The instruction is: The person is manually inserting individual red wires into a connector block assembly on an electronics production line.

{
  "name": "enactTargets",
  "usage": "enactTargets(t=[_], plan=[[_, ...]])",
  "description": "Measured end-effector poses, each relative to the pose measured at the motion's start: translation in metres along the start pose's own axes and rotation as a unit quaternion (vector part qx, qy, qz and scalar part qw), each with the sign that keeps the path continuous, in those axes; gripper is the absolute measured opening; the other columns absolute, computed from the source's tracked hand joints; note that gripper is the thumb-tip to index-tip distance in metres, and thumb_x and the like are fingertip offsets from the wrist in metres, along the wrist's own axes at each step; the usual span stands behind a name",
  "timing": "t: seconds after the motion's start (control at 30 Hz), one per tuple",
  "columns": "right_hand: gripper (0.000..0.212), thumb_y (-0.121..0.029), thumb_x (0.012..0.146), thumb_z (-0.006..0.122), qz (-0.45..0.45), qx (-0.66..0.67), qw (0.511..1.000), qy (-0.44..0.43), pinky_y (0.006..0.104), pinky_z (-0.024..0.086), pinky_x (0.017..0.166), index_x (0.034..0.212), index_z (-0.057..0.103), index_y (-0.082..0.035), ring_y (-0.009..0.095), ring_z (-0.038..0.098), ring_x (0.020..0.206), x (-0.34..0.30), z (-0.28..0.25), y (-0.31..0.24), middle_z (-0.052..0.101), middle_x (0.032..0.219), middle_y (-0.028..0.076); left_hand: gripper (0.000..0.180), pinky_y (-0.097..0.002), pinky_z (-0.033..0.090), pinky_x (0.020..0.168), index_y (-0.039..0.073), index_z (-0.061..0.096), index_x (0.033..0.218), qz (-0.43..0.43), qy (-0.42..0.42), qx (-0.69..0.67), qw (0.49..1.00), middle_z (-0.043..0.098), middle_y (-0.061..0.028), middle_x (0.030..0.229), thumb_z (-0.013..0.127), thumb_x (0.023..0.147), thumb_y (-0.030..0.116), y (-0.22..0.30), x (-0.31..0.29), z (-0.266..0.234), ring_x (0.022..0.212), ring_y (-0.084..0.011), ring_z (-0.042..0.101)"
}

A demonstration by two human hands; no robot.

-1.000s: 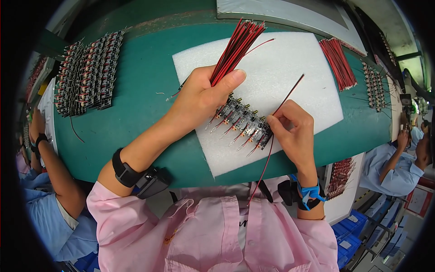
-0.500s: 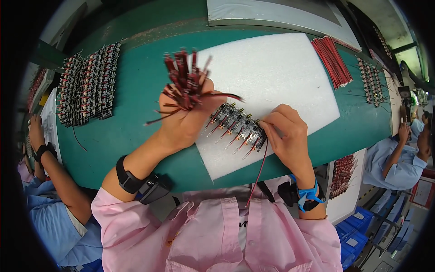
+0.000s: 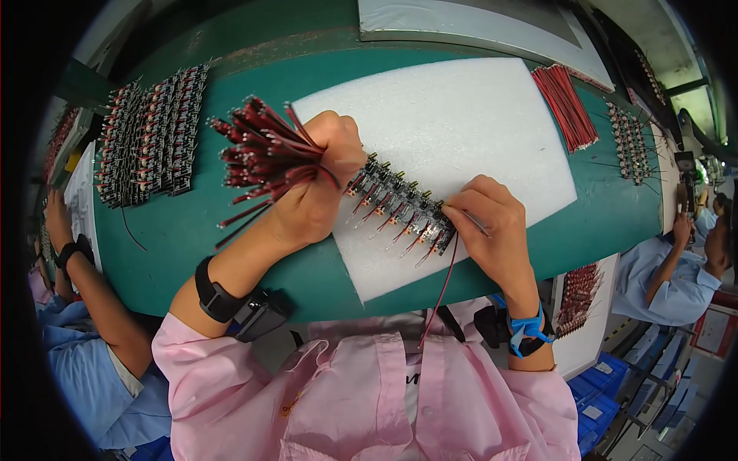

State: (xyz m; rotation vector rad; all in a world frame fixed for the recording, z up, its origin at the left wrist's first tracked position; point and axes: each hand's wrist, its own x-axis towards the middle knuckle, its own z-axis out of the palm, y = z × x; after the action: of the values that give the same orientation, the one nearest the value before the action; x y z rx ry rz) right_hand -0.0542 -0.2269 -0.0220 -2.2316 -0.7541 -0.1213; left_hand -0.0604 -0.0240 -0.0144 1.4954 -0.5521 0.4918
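At the far left a co-worker's forearm (image 3: 92,300) with a dark wristband rests by the green desk (image 3: 192,230), and rows of small wired circuit boards (image 3: 150,134) lie in a block on the desk's left part. Next, the left hand (image 3: 315,184) has its grip closed around a bundle of red wires (image 3: 257,157), whose stripped ends fan out to the left, clear of the work. The heel of that hand rests at the edge of a white foam sheet (image 3: 461,123). On the sheet a strip of small boards (image 3: 400,207) runs slantwise between the two hands, touching both. The right hand (image 3: 492,230) pinches a single red wire (image 3: 442,284) at the strip's right end, grip closed on it; the wire's tail hangs down toward the pink smock. To seat this wire well, I judge the left hand should pin the strip flat while the right feeds the bare tip straight in, without bending it. Further right lies a loose sheaf of red wires (image 3: 565,104), then more boards (image 3: 630,142), and another seated person (image 3: 669,269).
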Motion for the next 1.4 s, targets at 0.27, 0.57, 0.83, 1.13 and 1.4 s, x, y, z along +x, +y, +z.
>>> enactTargets(t=[0.27,0.57,0.83,1.13,1.4], plan=[[0.012,0.003,0.063,0.059,-0.051,-0.078,0.995,-0.024,0.0312,0.039,0.057,0.074,0.058,-0.001,0.023,0.049,0.064,-0.002,-0.009,-0.014,0.051,0.067,0.008,0.036,-0.0218,0.033,0.045,0.009,0.030,0.060,-0.103,0.081,0.051,0.990,0.030,0.0011,0.048,0.039,0.087,0.032,0.006,0.015,0.005,0.043,-0.0067,0.026],[0.007,0.001,0.070,0.055,0.071,0.049,0.996,-0.019,0.0250,0.037,0.052,0.076,0.056,0.002,0.014,0.046,0.054,0.009,-0.017,-0.014,0.052,0.064,0.005,0.029,-0.0231,0.041,0.051,0.003,0.049,0.072,-0.452,0.031,-0.340,0.824,0.049,-0.0023,0.059,0.044,0.085,0.028,-0.006,0.032,0.021,0.053,-0.0092,0.047],[0.009,-0.006,0.076,0.054,0.160,0.278,0.947,0.006,0.0175,0.033,0.043,0.072,0.055,0.002,0.006,0.044,0.047,0.037,-0.004,-0.006,0.052,0.057,0.002,0.035,-0.0287,0.046,0.073,-0.002,0.050,0.095,-0.417,0.020,-0.286,0.862,0.053,-0.0074,0.084,0.036,0.088,0.029,-0.010,0.033,0.052,0.085,-0.0175,0.055],[0.011,-0.007,0.076,0.054,0.289,0.472,0.833,-0.010,0.0168,0.031,0.035,0.068,0.051,0.000,0.006,0.044,0.042,0.037,-0.015,-0.008,0.052,0.056,0.005,0.028,-0.0204,0.035,0.045,0.000,0.054,0.079,-0.469,0.006,-0.145,0.871,0.047,-0.0001,0.058,0.048,0.082,0.027,-0.005,0.032,0.022,0.050,-0.0069,0.044],[0.011,-0.007,0.076,0.055,0.247,0.409,0.878,-0.022,0.0163,0.030,0.036,0.068,0.050,0.000,0.006,0.045,0.042,0.036,-0.002,-0.012,0.052,0.056,0.005,0.022,-0.0180,0.022,0.034,0.002,0.049,0.080,-0.428,-0.071,-0.105,0.895,0.039,0.0045,0.051,0.055,0.078,0.024,0.001,0.033,0.033,0.038,-0.0013,0.029]])
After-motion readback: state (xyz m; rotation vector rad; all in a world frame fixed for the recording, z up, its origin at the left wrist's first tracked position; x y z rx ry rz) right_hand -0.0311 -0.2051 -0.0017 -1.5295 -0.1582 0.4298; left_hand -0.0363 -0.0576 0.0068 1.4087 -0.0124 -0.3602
